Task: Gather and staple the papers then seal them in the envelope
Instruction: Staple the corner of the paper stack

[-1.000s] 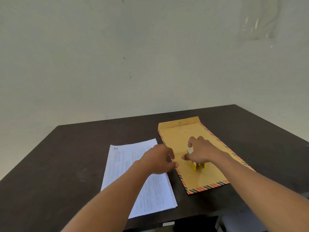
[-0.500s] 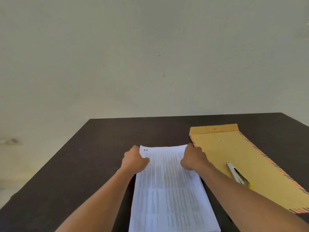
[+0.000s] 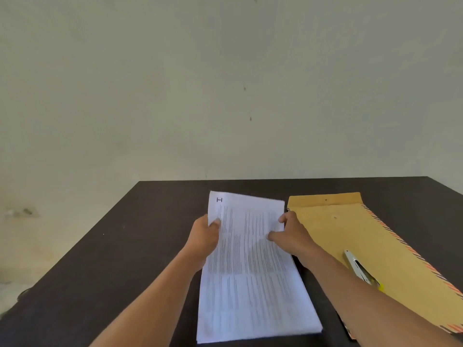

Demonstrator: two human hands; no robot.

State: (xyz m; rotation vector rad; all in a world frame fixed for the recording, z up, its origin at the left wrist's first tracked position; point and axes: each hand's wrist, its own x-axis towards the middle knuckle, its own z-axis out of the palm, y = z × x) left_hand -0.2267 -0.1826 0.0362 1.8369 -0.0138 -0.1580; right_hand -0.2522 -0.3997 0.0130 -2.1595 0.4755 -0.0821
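hands: my left hand (image 3: pixel 204 237) pinches the left edge of the papers (image 3: pixel 253 266), thumb on top; my right hand (image 3: pixel 292 237) grips the right edge, fingers curled round it
papers: a printed stack, far end lifted off the desk (image 3: pixel 112 259), near end resting low toward me; the top corner looks slightly fanned
step: I judge I am squaring the sheets before stapling
how: I would loosen both grips a little, tap the near edge on the desk until the corners line up (squeezing hard locks in the skew), then pinch one corner firmly
stapler (image 3: pixel 360 270): lying on the envelope (image 3: pixel 350 234), just right of my right forearm
envelope: flat beside the papers, flap end away from me
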